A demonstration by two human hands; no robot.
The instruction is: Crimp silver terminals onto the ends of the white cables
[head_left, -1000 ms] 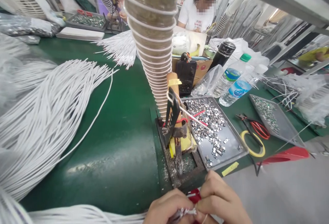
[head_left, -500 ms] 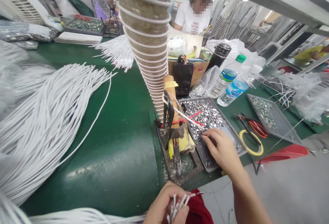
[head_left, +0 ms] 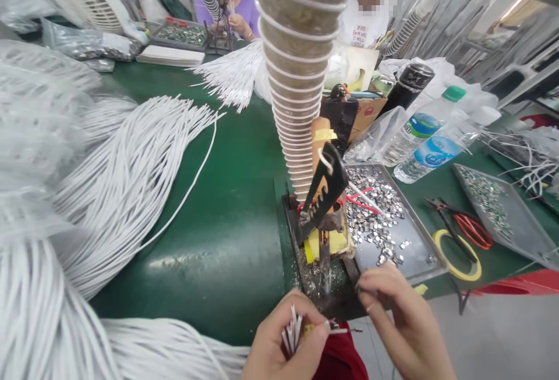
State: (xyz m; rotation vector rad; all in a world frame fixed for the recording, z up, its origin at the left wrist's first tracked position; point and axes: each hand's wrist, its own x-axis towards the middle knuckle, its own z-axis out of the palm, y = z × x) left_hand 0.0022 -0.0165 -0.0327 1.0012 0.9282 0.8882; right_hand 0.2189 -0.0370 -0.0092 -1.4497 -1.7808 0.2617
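Several white cable ends [head_left: 292, 333] are gripped in my left hand [head_left: 290, 339] at the bottom centre, one pointing right past the fingertips with a small metal tip. My right hand [head_left: 399, 316] is just to the right, thumb and forefinger pinched around something too small to make out. Above the hands stands a soldering stand [head_left: 324, 258] with a black bracket and a yellow sponge. A grey tray [head_left: 414, 252] of small metal connectors [head_left: 375, 211] lies behind my right hand.
A ribbed hose [head_left: 301, 77] hangs over the stand. White cable bundles [head_left: 144, 164] cover the left side. Bottles [head_left: 430, 153], pliers [head_left: 449, 223], yellow tape [head_left: 458, 255] and a second tray [head_left: 506, 217] are at the right. Two people sit across the table.
My right hand has moved from the connectors in the tray down towards my left hand. The view has shifted, so the table items appear further right.
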